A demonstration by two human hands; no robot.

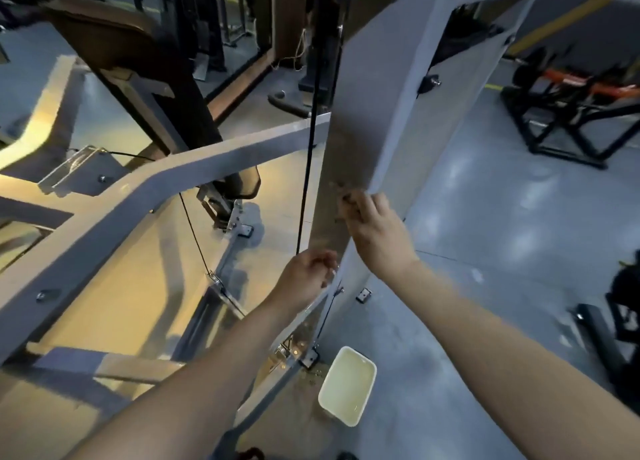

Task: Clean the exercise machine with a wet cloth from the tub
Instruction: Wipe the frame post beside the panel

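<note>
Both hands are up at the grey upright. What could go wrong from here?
The left hand sits close to the black cable; fingers could get snagged if it moves. The open tub of liquid stands on the floor at the machine's base, so a step back might tip it and make the floor slippery.

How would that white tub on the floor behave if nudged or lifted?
The tub holds pale liquid, so it would probably slosh and feel heavy when lifted. Low and wide on the smooth floor, it would likely slide rather than tip.
</note>
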